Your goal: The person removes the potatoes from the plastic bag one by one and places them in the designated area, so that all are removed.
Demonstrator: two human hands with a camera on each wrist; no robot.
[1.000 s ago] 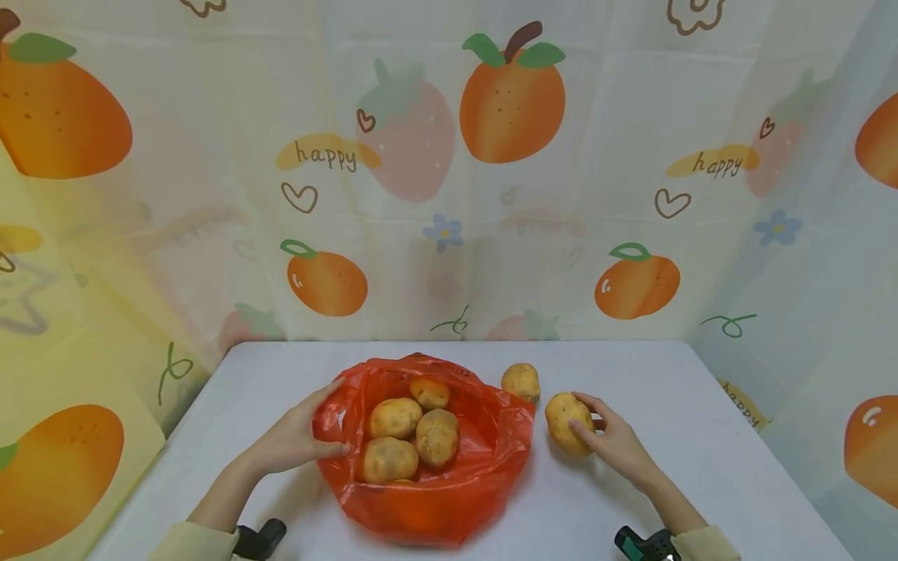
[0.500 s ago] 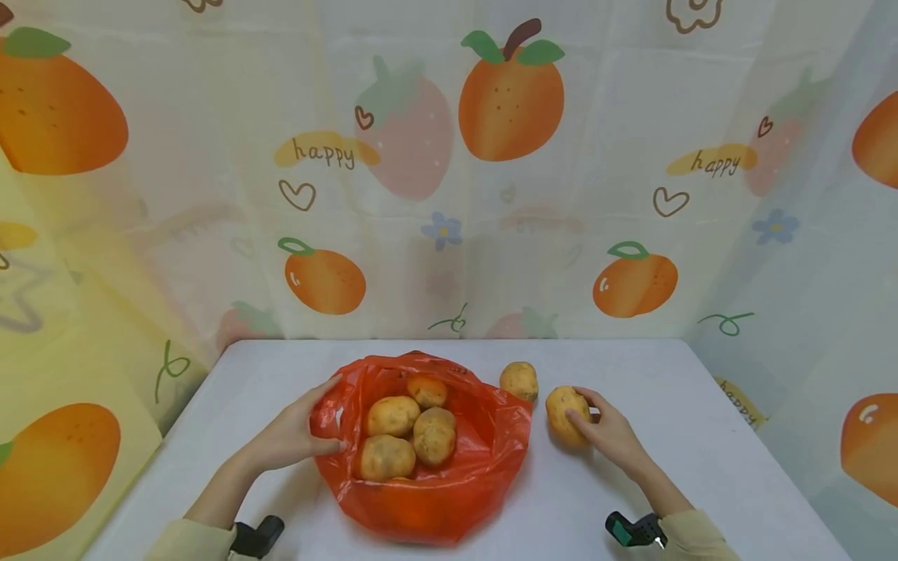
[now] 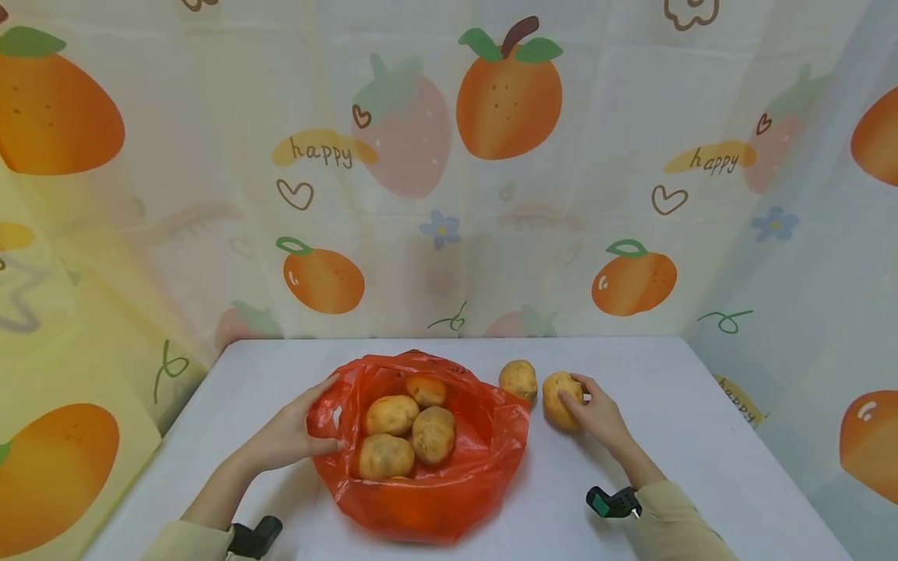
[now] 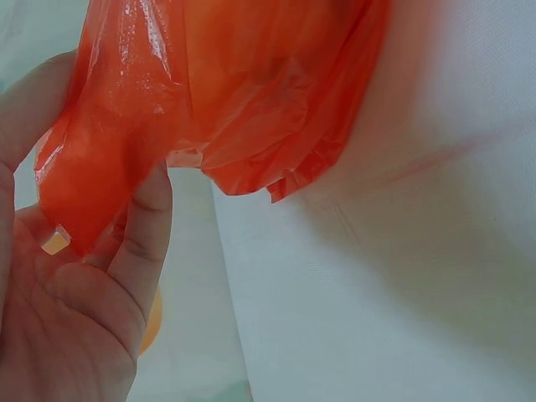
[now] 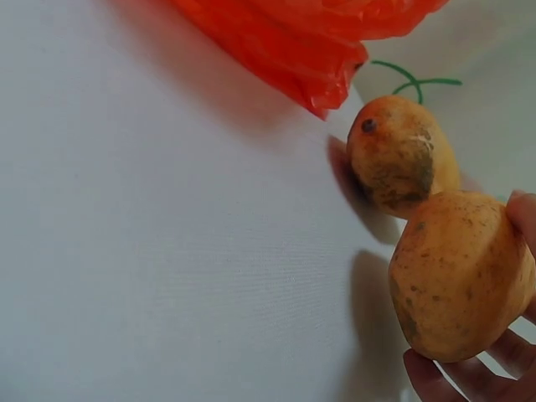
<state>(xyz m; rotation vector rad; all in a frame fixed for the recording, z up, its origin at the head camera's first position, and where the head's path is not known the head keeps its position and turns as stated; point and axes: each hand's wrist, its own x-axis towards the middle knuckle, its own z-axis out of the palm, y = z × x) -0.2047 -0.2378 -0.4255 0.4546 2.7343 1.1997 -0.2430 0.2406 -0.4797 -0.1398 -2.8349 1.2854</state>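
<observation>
A red plastic bag (image 3: 484, 499) stands with its mouth wide on the table, several potatoes (image 3: 393, 415) showing inside it. My left hand (image 3: 298, 432) grips the bag's left side; in the left wrist view, thumb and fingers (image 4: 151, 226) curl round a bunched part of the thin plastic. To the right of the bag, my right hand (image 3: 599, 413) holds a potato (image 3: 561, 401) by its right side. Just behind and left of that lies another potato (image 3: 517, 379), close by the bag's rim. From the right wrist, the held potato (image 5: 461, 276) overlaps the other potato (image 5: 398, 155).
The white table (image 3: 701, 452) reaches back to a curtain (image 3: 421, 273) printed with fruit. A black device (image 3: 613, 502) is strapped at the right wrist, and another black device (image 3: 256, 538) at the left.
My right hand has carried its potato slightly back and to the left, nearer the potato by the bag. The left hand keeps its grip on the bag.
</observation>
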